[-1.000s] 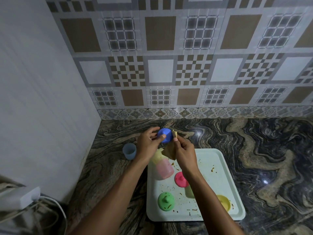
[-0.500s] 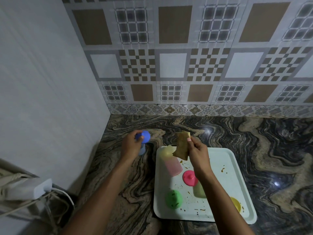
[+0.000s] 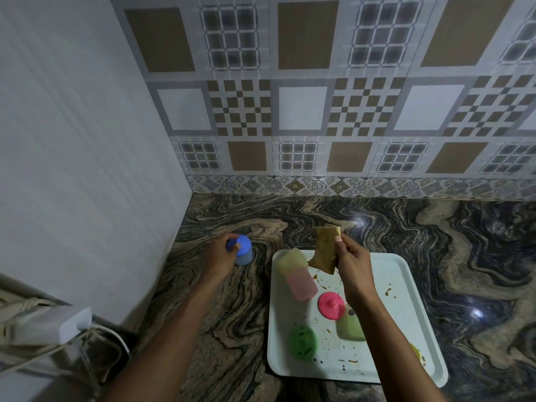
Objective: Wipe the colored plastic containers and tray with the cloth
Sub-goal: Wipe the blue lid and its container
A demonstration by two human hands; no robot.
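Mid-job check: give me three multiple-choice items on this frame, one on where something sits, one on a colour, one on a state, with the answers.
1. Where is the blue container?
A. on the tray
B. on the counter left of the tray
C. stacked on the pink lid

2. What colour is the lid nearest the front-left corner of the tray?
A. green
B. blue
C. white

3. What state is the tray surface in?
A. spotless
B. covered by the cloth
C. marked with brown specks and smears

Answers:
1 B: the container stands on the marble counter, with the left hand putting the blue lid on it.
2 A: the green lid lies there, nearer than the pink lid.
3 C: stains dot the tray, while the right hand holds the cloth above it.
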